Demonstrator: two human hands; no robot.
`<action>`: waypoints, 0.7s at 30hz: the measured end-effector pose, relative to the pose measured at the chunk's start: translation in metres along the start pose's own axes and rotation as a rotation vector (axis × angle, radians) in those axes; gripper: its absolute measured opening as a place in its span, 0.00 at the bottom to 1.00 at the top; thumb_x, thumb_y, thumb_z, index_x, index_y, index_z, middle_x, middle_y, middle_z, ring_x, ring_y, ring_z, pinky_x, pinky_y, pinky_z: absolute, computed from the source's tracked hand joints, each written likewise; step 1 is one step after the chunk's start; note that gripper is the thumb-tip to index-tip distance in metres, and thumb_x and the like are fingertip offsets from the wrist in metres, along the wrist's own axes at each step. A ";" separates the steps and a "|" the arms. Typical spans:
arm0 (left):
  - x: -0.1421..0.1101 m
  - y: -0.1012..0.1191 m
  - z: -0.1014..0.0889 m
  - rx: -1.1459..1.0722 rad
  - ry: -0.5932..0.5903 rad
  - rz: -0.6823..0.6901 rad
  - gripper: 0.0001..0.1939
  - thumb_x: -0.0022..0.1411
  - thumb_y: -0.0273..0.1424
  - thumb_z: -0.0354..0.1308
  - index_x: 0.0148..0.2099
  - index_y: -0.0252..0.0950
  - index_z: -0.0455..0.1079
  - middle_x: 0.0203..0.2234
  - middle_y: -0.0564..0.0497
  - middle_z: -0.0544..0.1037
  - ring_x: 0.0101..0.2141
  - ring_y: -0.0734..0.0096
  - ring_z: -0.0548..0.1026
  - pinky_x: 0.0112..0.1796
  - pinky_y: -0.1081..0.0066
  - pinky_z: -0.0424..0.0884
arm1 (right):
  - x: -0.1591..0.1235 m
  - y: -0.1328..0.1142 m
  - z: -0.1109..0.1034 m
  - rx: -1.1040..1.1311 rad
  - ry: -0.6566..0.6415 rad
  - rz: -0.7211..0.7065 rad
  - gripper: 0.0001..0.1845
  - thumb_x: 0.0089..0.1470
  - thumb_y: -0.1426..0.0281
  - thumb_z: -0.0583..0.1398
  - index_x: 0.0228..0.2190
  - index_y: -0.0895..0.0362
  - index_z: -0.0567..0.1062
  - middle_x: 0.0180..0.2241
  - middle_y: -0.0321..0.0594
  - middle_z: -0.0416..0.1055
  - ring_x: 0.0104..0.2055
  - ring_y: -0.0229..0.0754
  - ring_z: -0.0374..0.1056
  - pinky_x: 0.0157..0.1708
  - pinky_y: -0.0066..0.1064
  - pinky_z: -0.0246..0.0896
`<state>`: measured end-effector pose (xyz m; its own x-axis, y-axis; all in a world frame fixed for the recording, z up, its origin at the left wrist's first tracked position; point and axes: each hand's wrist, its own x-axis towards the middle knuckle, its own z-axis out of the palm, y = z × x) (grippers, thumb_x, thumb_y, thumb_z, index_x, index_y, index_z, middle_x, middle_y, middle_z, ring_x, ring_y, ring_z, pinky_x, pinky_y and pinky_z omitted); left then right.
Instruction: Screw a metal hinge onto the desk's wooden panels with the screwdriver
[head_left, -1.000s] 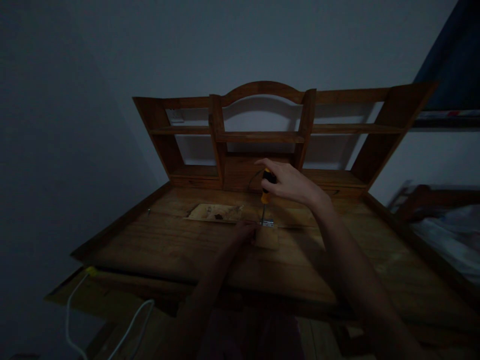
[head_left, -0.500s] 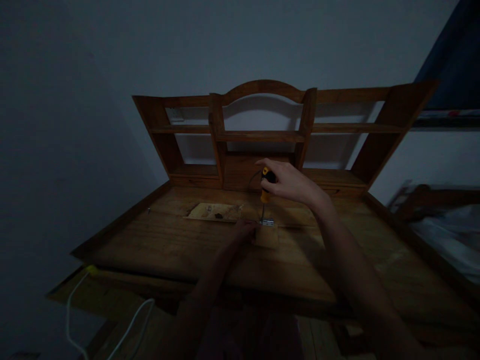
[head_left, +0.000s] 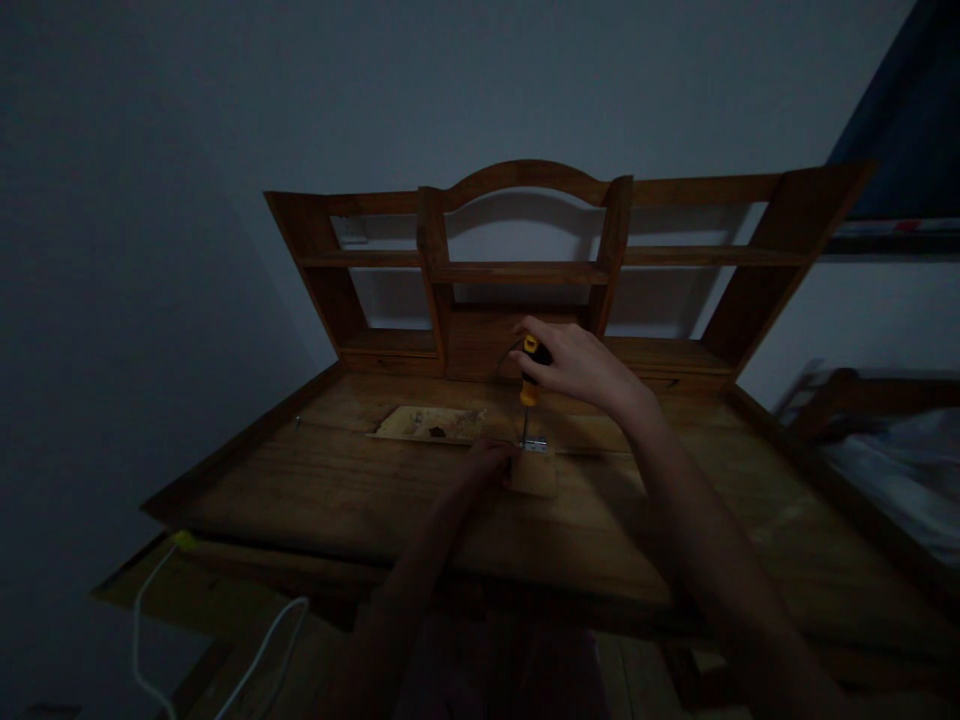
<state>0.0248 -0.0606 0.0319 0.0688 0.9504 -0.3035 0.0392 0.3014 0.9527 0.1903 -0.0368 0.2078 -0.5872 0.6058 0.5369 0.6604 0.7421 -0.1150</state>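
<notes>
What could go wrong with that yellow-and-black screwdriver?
The yellow-and-black screwdriver might slip off the small, shiny metal plate and poke the bare left hand, which is very close to its tip. The pale, flat wooden block might twist, since only that hand seems to steady it. The dim light could also make aiming harder.

The one camera sits on the person's head, behind and above the right hand (head_left: 574, 360), facing forward and down over it. It is far enough back (a wide take, I'd say) to catch both forearms (head_left: 679, 485), the tabletop (head_left: 330, 490) around that hand, the wooden shelf unit (head_left: 521, 272) beyond it and the wall (head_left: 480, 90) behind.
</notes>
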 end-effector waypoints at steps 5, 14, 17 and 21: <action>0.003 -0.002 0.000 0.005 -0.003 0.005 0.11 0.55 0.30 0.61 0.23 0.32 0.67 0.12 0.58 0.62 0.14 0.79 0.60 0.17 0.77 0.59 | 0.000 -0.002 -0.001 0.030 -0.017 -0.015 0.25 0.58 0.61 0.56 0.57 0.53 0.64 0.53 0.44 0.72 0.53 0.51 0.69 0.51 0.41 0.61; 0.006 -0.006 -0.002 0.003 -0.009 0.016 0.11 0.54 0.32 0.62 0.24 0.32 0.67 0.13 0.57 0.64 0.14 0.79 0.61 0.17 0.77 0.59 | 0.000 -0.003 0.001 -0.027 -0.002 0.019 0.24 0.61 0.56 0.54 0.54 0.53 0.66 0.46 0.45 0.75 0.46 0.52 0.72 0.48 0.42 0.62; 0.005 -0.007 -0.003 0.011 -0.010 0.027 0.12 0.53 0.33 0.63 0.23 0.32 0.67 0.14 0.56 0.65 0.14 0.79 0.62 0.18 0.76 0.58 | -0.001 -0.002 -0.001 0.010 -0.018 -0.011 0.26 0.58 0.62 0.56 0.57 0.52 0.65 0.53 0.44 0.72 0.53 0.52 0.69 0.51 0.42 0.61; 0.003 -0.004 -0.002 0.011 -0.010 0.028 0.10 0.54 0.32 0.61 0.24 0.32 0.68 0.13 0.57 0.64 0.14 0.79 0.61 0.17 0.76 0.59 | -0.001 0.000 -0.001 0.047 -0.014 -0.052 0.24 0.59 0.66 0.54 0.56 0.53 0.66 0.54 0.43 0.71 0.54 0.50 0.68 0.53 0.39 0.60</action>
<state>0.0233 -0.0589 0.0275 0.0802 0.9576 -0.2766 0.0479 0.2734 0.9607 0.1913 -0.0376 0.2085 -0.6273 0.5696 0.5311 0.6059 0.7854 -0.1266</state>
